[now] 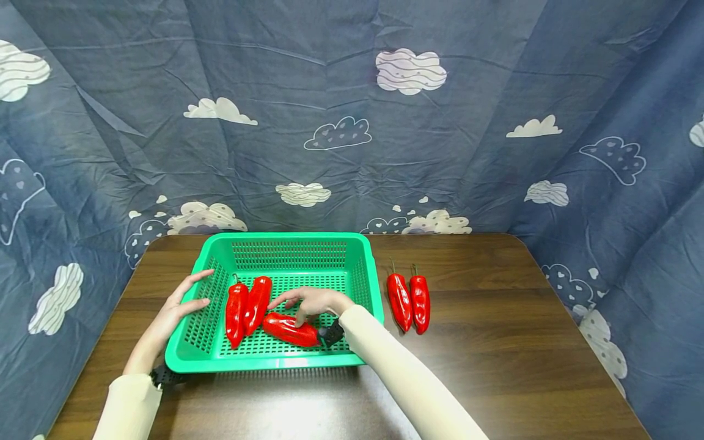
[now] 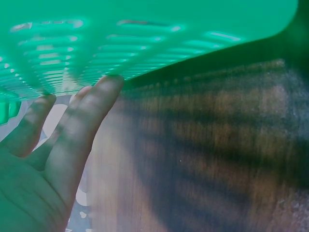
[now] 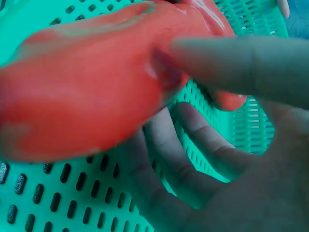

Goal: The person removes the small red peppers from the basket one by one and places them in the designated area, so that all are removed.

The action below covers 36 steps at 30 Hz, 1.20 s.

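Observation:
In the head view, a green plastic basket (image 1: pixel 264 362) with slotted walls holds several long red peppers. My right hand (image 1: pixel 319 300) reaches inside and holds one red pepper (image 1: pixel 286 332), which lies sideways near the basket's front. The right wrist view shows the thumb (image 3: pixel 217 63) on the pepper's glossy side, with the other fingers curled beside and behind it. Two more red peppers (image 1: pixel 236 313) (image 1: pixel 257 305) lie side by side to its left. At the basket's left side is my left hand (image 1: pixel 170 315), its extended fingers (image 2: pixel 82 130) against the slotted outer wall.
Right of the basket, two red peppers (image 1: pixel 399 300) (image 1: pixel 420 304) with green stems lie on the brown wooden table (image 1: pixel 495 330). A blue curtain (image 1: pixel 330 73) with cloud prints hangs behind the table and along its sides.

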Available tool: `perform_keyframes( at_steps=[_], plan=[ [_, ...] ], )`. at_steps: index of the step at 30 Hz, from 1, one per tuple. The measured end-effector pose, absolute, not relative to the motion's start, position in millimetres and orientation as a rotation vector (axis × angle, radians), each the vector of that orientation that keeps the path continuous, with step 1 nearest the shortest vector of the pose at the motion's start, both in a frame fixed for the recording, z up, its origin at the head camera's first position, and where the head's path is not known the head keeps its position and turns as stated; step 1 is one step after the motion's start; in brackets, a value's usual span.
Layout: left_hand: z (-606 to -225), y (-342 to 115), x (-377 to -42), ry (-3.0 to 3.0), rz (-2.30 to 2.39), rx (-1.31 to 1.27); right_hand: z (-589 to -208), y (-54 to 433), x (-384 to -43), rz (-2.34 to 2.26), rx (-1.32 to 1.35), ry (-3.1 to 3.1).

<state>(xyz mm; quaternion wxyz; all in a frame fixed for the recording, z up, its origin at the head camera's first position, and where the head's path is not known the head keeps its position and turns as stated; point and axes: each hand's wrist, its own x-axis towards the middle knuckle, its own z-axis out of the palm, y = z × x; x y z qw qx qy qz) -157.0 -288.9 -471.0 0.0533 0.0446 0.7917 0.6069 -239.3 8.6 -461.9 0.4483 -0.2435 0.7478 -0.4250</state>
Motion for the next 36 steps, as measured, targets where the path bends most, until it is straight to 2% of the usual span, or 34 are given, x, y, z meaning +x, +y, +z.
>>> perform_keyframes(
  at_steps=[16, 36],
  plan=[
    [-473, -289, -157, 2.421, 1.827, 0.138, -465, 7, -237, -0.999, -0.680, 1.800],
    [-473, -288, -157, 2.420, 1.825, 0.149, -452, 20, -245, -1.213, -0.684, 1.652]
  ],
)
